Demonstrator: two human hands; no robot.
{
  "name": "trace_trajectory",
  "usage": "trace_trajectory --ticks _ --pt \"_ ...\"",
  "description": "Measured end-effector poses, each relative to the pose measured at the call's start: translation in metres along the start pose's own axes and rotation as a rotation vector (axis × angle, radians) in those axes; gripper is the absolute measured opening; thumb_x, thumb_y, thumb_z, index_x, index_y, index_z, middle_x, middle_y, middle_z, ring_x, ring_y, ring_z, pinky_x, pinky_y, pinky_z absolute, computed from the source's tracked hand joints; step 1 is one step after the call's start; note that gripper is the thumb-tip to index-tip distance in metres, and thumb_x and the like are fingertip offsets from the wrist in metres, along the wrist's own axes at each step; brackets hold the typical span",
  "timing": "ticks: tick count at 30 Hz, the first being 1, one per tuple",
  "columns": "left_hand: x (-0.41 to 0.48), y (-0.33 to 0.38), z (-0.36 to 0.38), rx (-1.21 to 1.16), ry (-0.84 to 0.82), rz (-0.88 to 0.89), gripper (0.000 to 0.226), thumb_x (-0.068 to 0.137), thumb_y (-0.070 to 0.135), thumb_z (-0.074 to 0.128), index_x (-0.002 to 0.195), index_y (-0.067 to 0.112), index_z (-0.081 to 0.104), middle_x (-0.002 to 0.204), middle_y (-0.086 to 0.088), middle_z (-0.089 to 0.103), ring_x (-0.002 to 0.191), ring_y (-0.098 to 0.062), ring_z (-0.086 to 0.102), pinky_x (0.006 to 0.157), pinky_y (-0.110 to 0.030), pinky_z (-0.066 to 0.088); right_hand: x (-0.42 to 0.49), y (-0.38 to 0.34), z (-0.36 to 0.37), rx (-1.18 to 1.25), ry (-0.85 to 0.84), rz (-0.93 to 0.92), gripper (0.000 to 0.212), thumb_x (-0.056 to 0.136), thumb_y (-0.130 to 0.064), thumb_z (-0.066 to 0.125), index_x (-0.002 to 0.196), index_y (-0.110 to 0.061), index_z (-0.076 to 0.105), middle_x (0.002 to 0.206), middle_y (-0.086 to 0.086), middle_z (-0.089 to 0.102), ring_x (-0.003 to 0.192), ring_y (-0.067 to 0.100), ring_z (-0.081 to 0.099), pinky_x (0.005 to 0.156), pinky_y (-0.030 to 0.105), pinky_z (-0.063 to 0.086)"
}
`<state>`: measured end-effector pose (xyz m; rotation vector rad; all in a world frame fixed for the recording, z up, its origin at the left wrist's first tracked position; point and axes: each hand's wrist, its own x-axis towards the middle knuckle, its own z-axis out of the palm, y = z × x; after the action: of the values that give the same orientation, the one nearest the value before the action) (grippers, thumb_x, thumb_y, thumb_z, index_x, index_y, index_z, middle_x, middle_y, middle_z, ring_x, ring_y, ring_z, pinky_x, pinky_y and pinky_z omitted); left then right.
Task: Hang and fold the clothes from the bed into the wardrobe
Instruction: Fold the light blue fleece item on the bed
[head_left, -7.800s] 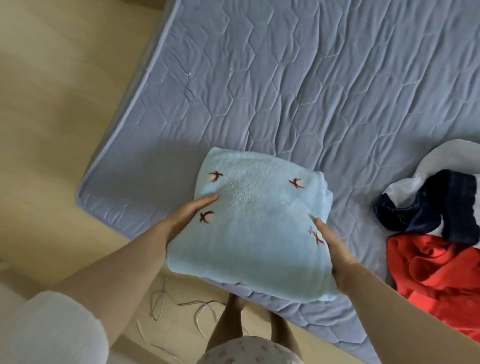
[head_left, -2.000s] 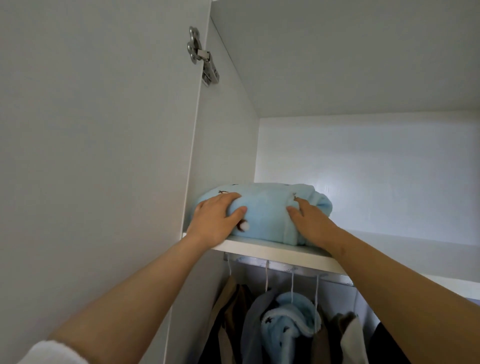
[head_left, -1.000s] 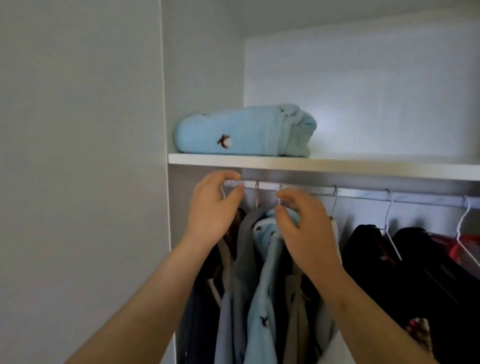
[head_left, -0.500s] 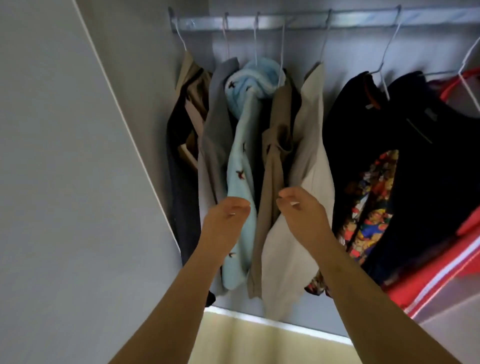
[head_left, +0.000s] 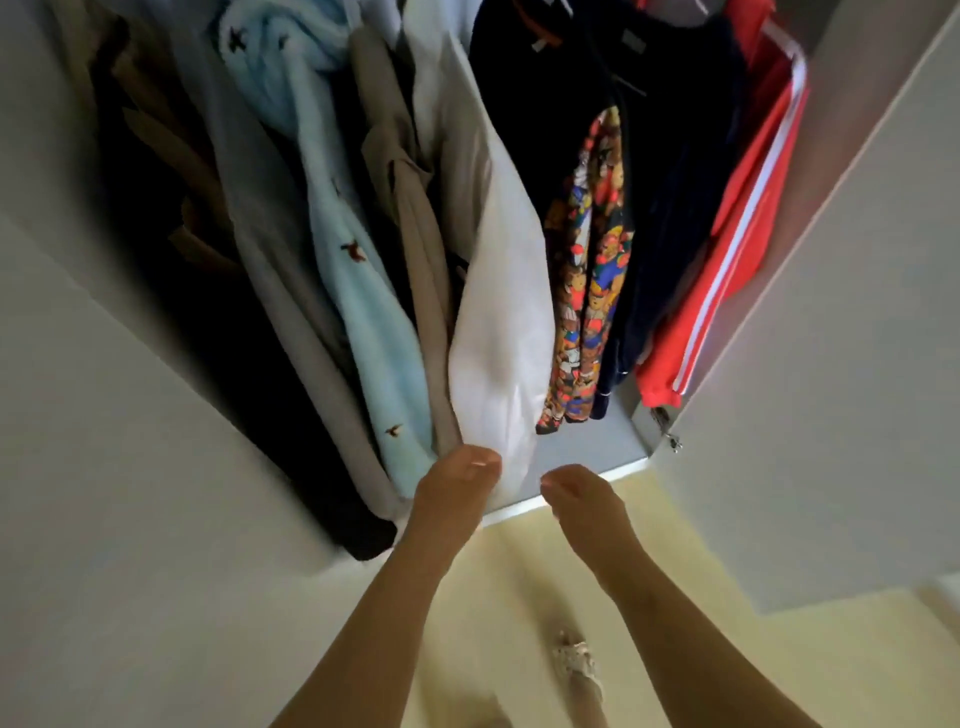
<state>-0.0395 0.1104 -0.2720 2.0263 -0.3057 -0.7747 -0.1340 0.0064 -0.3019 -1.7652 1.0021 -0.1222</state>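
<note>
From the head view, looking down into the open white wardrobe (head_left: 592, 447), I see the clothes hanging in a tight row so that each drops straight and nothing creases. From the left there is a black coat (head_left: 249, 415), a long grey garment (head_left: 280, 260), a light blue fleece garment with small brown motifs (head_left: 374, 322), a beige cloth garment (head_left: 421, 249) and a plain white cotton garment (head_left: 498, 322). Further right hang a bright cartoon-print piece (head_left: 587, 291), a dark navy top (head_left: 670, 208) and a red jacket with white stripes (head_left: 727, 249), pressed close to the right door (head_left: 831, 364).

My left hand (head_left: 457, 483) sits at the bottom hems of the beige and white garments, fingers curled. I cannot tell whether it pinches the cloth or merely brushes it; I judge it is there to smooth the hems so they hang even. My right hand (head_left: 576, 493) hovers just beside it over the wardrobe's front edge, loosely curled and holding nothing, clear of the clothes.

Neither hand carries a garment, and the bed is out of sight, so I reckon the next step is going to it for another piece across the pale yellow floor (head_left: 519, 571)
</note>
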Motion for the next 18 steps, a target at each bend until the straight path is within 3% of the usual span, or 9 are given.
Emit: trace_trajectory --ticks 2,5,10,14,18 --pt "-0.011 -0.013 0.016 0.060 -0.092 0.032 0.008 0.091 0.024 0.054 0.087 0.029 0.059 0.108 -0.005 0.067 0.101 -0.022 0.061 0.092 -0.035 0.047 -0.027 0.022 -0.003 0.043 0.061 0.082 0.011 0.090 -0.018 0.051 0.091 -0.019 0.062 0.083 -0.006 0.060 0.081 0.016 0.057 0.066 0.022 0.038" --pt "-0.033 -0.025 0.046 0.162 -0.266 0.077 0.005 0.091 0.028 0.053 0.092 0.029 0.058 0.107 -0.001 0.065 0.099 -0.019 0.062 0.080 -0.027 0.045 -0.070 0.056 -0.018 0.168 0.223 0.208 0.014 0.089 -0.021 0.052 0.078 -0.027 0.059 0.073 -0.008 0.060 0.069 0.013 0.056 0.052 0.017 0.038" --pt "-0.082 -0.019 0.108 0.299 -0.520 0.116 0.010 0.086 0.033 0.053 0.081 0.034 0.060 0.094 0.008 0.065 0.092 -0.014 0.063 0.063 -0.023 0.042 -0.140 0.108 -0.051 0.377 0.460 0.348 0.016 0.088 -0.015 0.050 0.077 -0.023 0.059 0.077 -0.007 0.060 0.073 0.016 0.057 0.054 0.022 0.040" --pt "-0.135 -0.013 0.170 0.366 -0.660 0.216 0.012 0.085 0.032 0.053 0.078 0.032 0.062 0.082 0.007 0.066 0.090 -0.018 0.065 0.067 -0.025 0.044 -0.207 0.153 -0.084 0.536 0.650 0.405 0.016 0.088 -0.007 0.049 0.079 -0.017 0.059 0.072 -0.006 0.056 0.068 0.013 0.052 0.048 0.016 0.036" --pt "-0.213 -0.020 0.241 0.468 -0.806 0.327 0.009 0.087 0.030 0.054 0.079 0.032 0.059 0.085 0.004 0.067 0.092 -0.020 0.065 0.073 -0.027 0.045 -0.301 0.210 -0.111 0.602 0.828 0.482 0.014 0.088 -0.009 0.051 0.081 -0.019 0.059 0.071 -0.006 0.056 0.069 0.014 0.053 0.052 0.022 0.036"
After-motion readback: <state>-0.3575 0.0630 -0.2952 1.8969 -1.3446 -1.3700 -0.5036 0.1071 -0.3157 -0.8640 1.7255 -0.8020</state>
